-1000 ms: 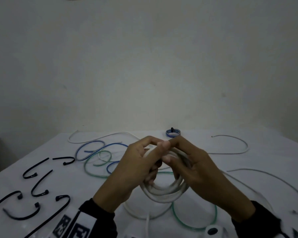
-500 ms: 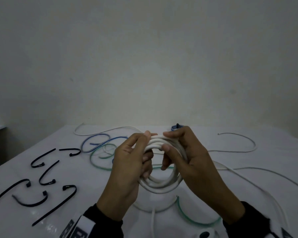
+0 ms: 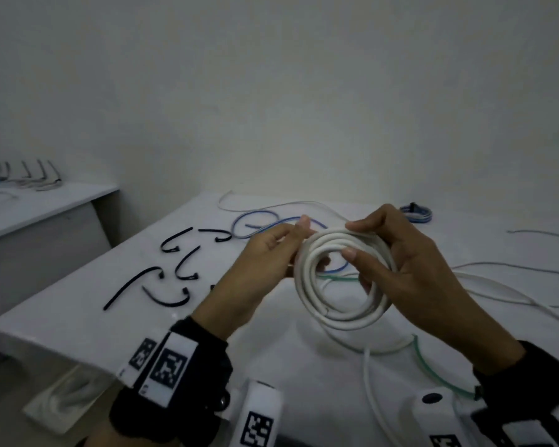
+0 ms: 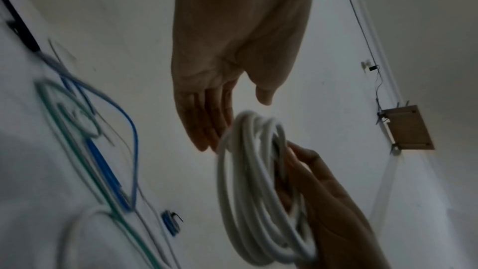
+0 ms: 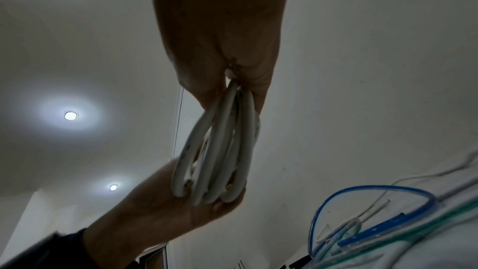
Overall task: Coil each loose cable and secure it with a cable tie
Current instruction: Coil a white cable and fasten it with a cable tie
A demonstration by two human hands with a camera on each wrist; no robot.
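Note:
A white cable coil (image 3: 342, 285) of several loops is held upright above the white table (image 3: 78, 317). My right hand (image 3: 362, 243) grips its right side, thumb in front and fingers curled round the loops (image 5: 220, 150). My left hand (image 3: 299, 240) lies against the coil's left rim with straight fingers (image 4: 207, 130) and the thumb apart, as the left wrist view shows. A loose white tail (image 3: 368, 366) trails from below the coil towards the table's near edge. Several black cable ties (image 3: 181, 269) lie on the table to the left.
Loose blue (image 3: 255, 217), green (image 3: 433, 366) and thin pale (image 3: 497, 269) cables lie spread over the table behind and right of the hands. A small tied blue coil (image 3: 415, 212) sits at the back. A lower side table (image 3: 46, 201) stands to the left.
My left hand has let go of the coil, and its fingers now lie straight against the left rim. The coil has turned to face me, still in my right hand.

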